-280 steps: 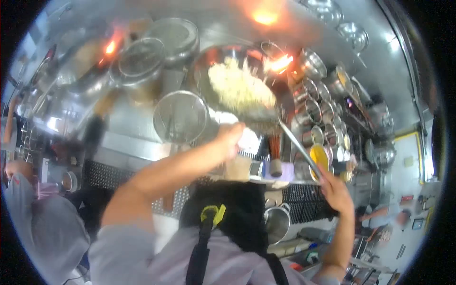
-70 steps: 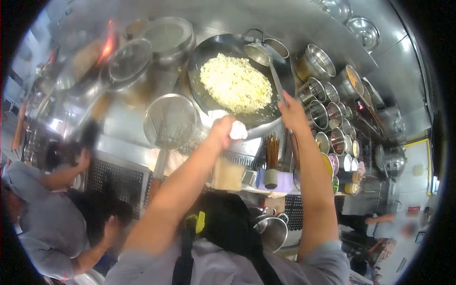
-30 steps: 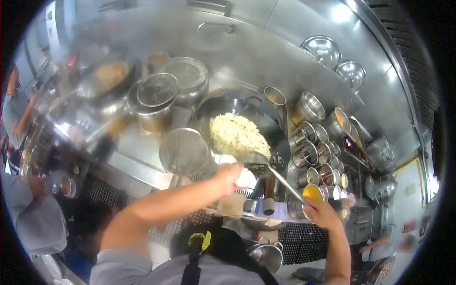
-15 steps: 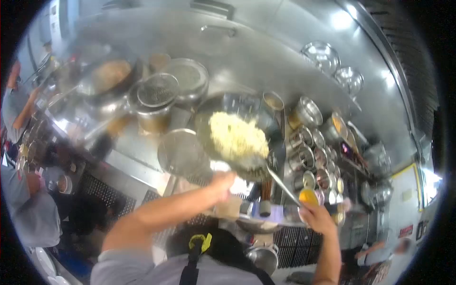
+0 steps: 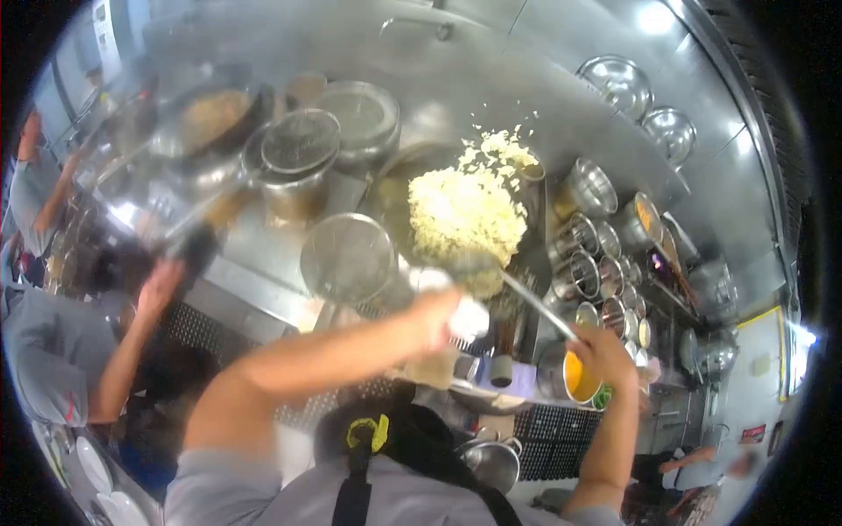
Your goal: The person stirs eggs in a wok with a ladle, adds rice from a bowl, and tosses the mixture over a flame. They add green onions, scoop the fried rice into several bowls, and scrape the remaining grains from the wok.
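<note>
My left hand (image 5: 436, 317) is closed round a white cloth (image 5: 468, 319) at the near side of the dark wok (image 5: 395, 197). In my right hand (image 5: 605, 352) is the handle of a long metal ladle (image 5: 542, 306), whose head lies at the near edge of the food, partly hidden. Pale yellow-white food (image 5: 465, 210) heaps up over the wok, and loose bits of it are in the air at the far right side. The wok's handle is not visible under the cloth.
A round strainer (image 5: 349, 259) lies left of the wok, with lidded pots (image 5: 301, 145) behind it. Metal containers (image 5: 583, 273) stand at the right, near a bowl of orange-yellow contents (image 5: 581, 377). A co-worker's arm (image 5: 132, 346) reaches in at the left; another person (image 5: 702, 465) is at lower right.
The food has risen and spread up and right, with bits now airborne. My left hand has moved right and slightly up with the cloth. A co-worker's hand has come forward at the left.
</note>
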Motion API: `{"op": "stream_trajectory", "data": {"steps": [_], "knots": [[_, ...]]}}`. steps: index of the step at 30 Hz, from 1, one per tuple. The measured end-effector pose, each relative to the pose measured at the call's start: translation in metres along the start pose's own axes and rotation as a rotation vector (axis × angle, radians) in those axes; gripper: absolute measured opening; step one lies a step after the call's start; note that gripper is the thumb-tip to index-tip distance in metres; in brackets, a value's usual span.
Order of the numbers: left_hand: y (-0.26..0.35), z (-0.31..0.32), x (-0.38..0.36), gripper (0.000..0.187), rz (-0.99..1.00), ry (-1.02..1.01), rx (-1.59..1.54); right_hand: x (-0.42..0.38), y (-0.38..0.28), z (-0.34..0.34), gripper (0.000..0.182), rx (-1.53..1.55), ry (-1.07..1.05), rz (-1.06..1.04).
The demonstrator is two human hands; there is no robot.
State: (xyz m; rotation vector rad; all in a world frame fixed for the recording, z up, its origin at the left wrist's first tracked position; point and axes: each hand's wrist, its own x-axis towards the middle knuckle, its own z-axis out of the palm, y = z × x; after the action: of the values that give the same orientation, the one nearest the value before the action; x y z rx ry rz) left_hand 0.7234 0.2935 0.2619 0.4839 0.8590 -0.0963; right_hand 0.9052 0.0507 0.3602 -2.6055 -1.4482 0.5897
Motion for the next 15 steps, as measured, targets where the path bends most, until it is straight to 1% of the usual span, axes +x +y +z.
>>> {"op": "stream_trajectory", "data": {"steps": [1,2,3,4,6,8,9,10,11,12,13,15], "knots": [[-0.005,-0.005,0.029,0.024,0.093,0.002,-0.046,0.021,-0.015,0.014,0.037,-0.099,0.096,-0.021],[-0.008,-0.015,0.072,0.024,0.203,-0.005,-0.085,0.05,0.005,0.051,0.038,-0.158,0.194,-0.048],[-0.027,-0.034,0.105,0.022,0.242,-0.019,0.003,0.073,0.021,0.077,0.039,-0.221,0.294,-0.074],[-0.052,-0.053,0.121,0.02,0.28,-0.033,0.089,0.074,0.011,0.081,0.038,-0.227,0.334,-0.012],[-0.075,-0.059,0.095,0.019,0.159,0.027,-0.109,0.07,-0.011,0.093,0.037,-0.228,0.407,0.116],[-0.081,-0.068,0.075,0.02,0.242,0.022,-0.015,0.049,0.001,0.094,0.038,-0.112,0.496,-0.001],[-0.071,-0.066,0.085,0.022,0.231,0.018,0.037,0.039,-0.005,0.092,0.038,-0.045,0.53,-0.052],[-0.062,-0.065,0.099,0.023,0.221,0.015,0.088,0.023,-0.011,0.089,0.038,-0.01,0.418,0.044],[-0.035,-0.041,0.08,0.024,0.112,0.108,0.075,0.012,-0.033,0.066,0.038,0.02,0.307,0.138],[-0.03,-0.036,0.074,0.024,0.094,0.106,0.046,0.004,-0.048,0.051,0.038,0.055,0.219,0.222],[-0.025,-0.031,0.069,0.024,0.076,0.105,0.017,-0.016,-0.036,0.045,0.037,0.075,0.178,0.158],[-0.016,-0.027,0.069,0.025,0.233,-0.105,-0.124,-0.047,0.005,0.015,0.038,0.133,0.157,-0.015]]}}
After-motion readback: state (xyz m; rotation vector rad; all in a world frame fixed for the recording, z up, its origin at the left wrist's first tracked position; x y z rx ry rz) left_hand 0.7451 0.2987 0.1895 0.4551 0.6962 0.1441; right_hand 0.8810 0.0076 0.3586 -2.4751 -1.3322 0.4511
